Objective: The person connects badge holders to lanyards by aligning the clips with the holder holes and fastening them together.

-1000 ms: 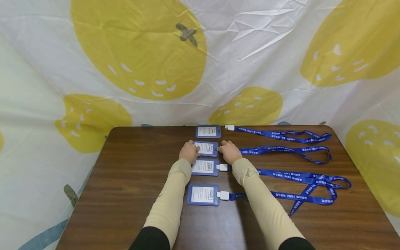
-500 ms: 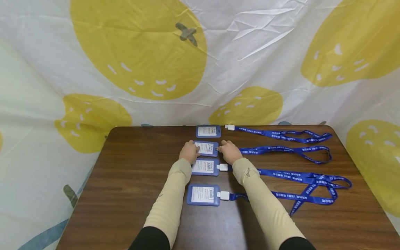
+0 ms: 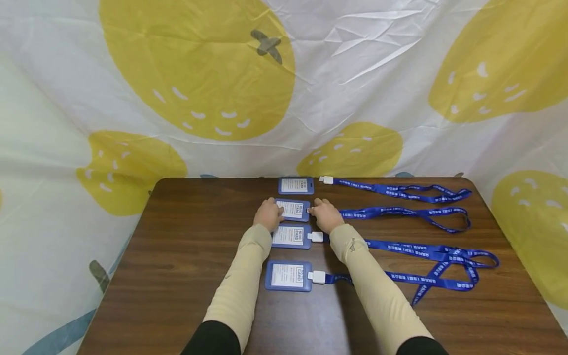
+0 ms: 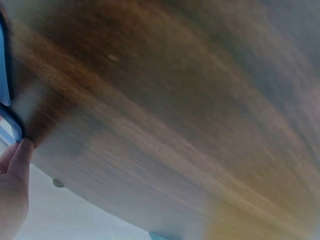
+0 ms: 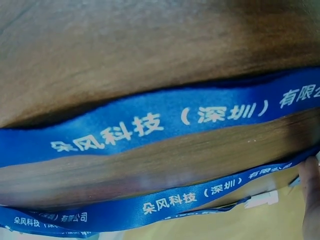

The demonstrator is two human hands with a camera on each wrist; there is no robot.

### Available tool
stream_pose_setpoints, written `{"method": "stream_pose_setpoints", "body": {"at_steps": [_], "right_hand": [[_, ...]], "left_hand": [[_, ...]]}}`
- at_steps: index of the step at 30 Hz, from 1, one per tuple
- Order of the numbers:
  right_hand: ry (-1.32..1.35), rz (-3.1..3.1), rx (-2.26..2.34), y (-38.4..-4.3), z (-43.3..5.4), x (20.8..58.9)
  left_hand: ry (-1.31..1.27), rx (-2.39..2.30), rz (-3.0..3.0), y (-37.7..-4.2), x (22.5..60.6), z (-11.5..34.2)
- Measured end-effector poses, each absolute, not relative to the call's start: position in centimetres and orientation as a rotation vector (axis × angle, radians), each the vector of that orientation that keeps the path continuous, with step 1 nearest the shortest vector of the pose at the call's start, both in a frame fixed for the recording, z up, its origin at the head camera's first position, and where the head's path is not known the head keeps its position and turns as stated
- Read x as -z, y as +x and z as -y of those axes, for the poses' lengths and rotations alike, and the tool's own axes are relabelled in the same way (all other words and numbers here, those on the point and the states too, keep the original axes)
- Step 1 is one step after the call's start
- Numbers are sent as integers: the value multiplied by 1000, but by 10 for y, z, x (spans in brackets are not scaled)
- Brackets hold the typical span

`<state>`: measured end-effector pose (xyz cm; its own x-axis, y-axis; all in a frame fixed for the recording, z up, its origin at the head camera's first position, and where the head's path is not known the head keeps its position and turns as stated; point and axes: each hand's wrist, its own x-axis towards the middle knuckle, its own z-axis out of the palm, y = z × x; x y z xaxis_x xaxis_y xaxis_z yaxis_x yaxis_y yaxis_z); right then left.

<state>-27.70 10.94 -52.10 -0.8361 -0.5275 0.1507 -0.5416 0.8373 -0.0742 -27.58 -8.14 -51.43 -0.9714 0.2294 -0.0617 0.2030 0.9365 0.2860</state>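
Note:
In the head view, my left hand (image 3: pixel 267 215) grips the left edge of a blue badge holder (image 3: pixel 294 209), second from the back, its thumb over the white card. The left wrist view shows the fingertips on that holder's corner (image 4: pixel 18 131). At the holder's slotted right end, my right hand (image 3: pixel 326 215) pinches the end of a blue lanyard (image 3: pixel 377 212); most of the clip is hidden by the fingers. Whether clip and slot are joined cannot be seen. In the right wrist view, this lanyard (image 5: pixel 200 192) runs to the right hand (image 5: pixel 311 195) at the edge.
At the back, another badge holder (image 3: pixel 295 186) lies apart from its lanyard's white clip (image 3: pixel 327 180). Nearer me, a third holder (image 3: pixel 290 236) and a front one (image 3: pixel 288 276) have clips at their slots. Their lanyards (image 3: pixel 443 254) overlap on the brown table (image 3: pixel 186 276). A patterned curtain (image 3: pixel 213 162) hangs behind.

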Motion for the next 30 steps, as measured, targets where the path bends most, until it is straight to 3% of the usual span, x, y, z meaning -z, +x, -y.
{"method": "stream_pose_setpoints", "body": {"at_steps": [30], "right_hand": [[829, 2877, -238, -276, -109, 521]], "left_hand": [[310, -438, -2970, -275, 514, 79]]}}
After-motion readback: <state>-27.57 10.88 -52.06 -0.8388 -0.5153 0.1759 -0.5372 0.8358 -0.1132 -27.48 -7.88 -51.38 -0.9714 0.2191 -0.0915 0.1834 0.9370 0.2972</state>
